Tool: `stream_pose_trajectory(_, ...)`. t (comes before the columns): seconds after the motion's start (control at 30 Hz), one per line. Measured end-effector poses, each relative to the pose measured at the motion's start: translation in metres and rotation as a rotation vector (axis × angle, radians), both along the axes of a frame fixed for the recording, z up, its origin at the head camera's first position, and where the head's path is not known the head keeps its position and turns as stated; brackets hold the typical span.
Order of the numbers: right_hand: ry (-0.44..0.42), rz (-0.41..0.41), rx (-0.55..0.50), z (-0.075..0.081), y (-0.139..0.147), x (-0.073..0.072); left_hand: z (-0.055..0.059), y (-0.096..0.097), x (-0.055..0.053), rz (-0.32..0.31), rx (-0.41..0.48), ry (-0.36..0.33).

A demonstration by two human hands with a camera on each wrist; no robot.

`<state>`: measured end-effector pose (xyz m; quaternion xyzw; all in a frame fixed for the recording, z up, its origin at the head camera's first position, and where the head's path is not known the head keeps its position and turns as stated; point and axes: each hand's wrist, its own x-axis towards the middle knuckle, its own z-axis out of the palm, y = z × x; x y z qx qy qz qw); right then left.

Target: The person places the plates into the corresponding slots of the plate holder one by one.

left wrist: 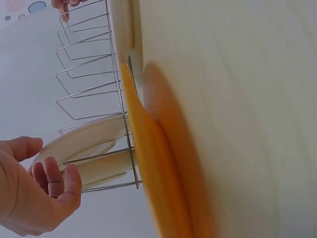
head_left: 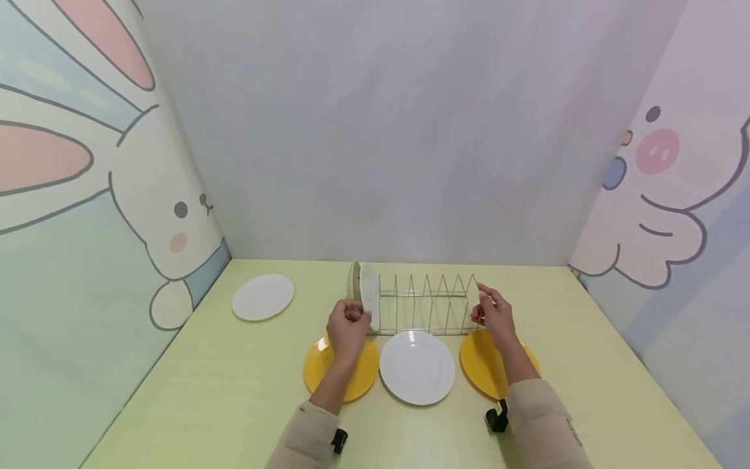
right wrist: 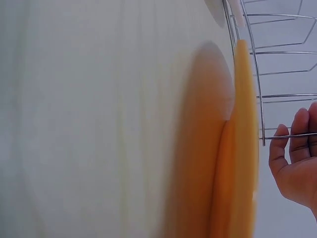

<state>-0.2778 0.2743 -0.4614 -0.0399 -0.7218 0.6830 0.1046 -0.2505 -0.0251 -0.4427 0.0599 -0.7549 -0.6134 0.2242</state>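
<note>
A silver wire dish rack (head_left: 430, 296) stands at the back of the table. At its left end a white plate (head_left: 369, 296) and a beige plate (head_left: 354, 280) stand upright. My left hand (head_left: 348, 326) is at the near edge of this white plate, its thumb and curled fingers on either side in the left wrist view. My right hand (head_left: 495, 316) grips the right end of the rack; a wire (right wrist: 292, 136) crosses over its fingers (right wrist: 299, 126) in the right wrist view.
In front of the rack lie a yellow plate (head_left: 316, 368), a flat white plate (head_left: 417, 368) and another yellow plate (head_left: 480, 368). One more white plate (head_left: 263, 298) lies at the back left. A grey wall (head_left: 375, 143) rises behind the table.
</note>
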Motion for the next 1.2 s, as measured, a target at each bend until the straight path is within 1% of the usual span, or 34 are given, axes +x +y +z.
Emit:
stream_pose_trajectory(0.13, -0.010, -0.006, 0.009, -0.011, 0.001, -0.003, 0.003, -0.010, 0.010, -0.051, 0.029, -0.012)
stream_pose_trajectory(0.27, -0.017, -0.005, 0.014, -0.015, -0.002, -0.002, 0.008, -0.024, 0.018, -0.127, 0.036, -0.052)
stream_pose_trajectory(0.37, -0.013, -0.025, 0.004, -0.015, -0.002, 0.001, 0.010, -0.036, 0.021, -0.188, 0.039, -0.093)
stream_pose_trajectory(0.47, -0.002, -0.032, 0.005, -0.014, -0.001, 0.002, 0.011, -0.049, 0.020, -0.225, 0.042, -0.127)
stream_pose_trajectory(0.57, 0.002, -0.025, 0.014, -0.012, -0.001, 0.001, 0.011, -0.064, 0.019, -0.233, 0.044, -0.148)
stream_pose_trajectory(0.67, 0.000, -0.018, 0.016, -0.012, -0.001, 0.000, 0.010, -0.077, 0.020, -0.223, 0.069, -0.169)
stream_pose_trajectory(0.87, 0.010, -0.021, 0.016, -0.012, 0.001, -0.002, 0.009, -0.100, 0.018, -0.218, 0.101, -0.184)
stream_pose_trajectory(1.03, 0.011, -0.006, 0.011, -0.011, 0.002, -0.001, 0.009, -0.120, 0.017, -0.220, 0.080, -0.198)
stream_pose_trajectory(1.2, 0.014, -0.003, 0.011, -0.012, 0.002, 0.000, 0.008, -0.137, 0.014, -0.194, 0.041, -0.214)
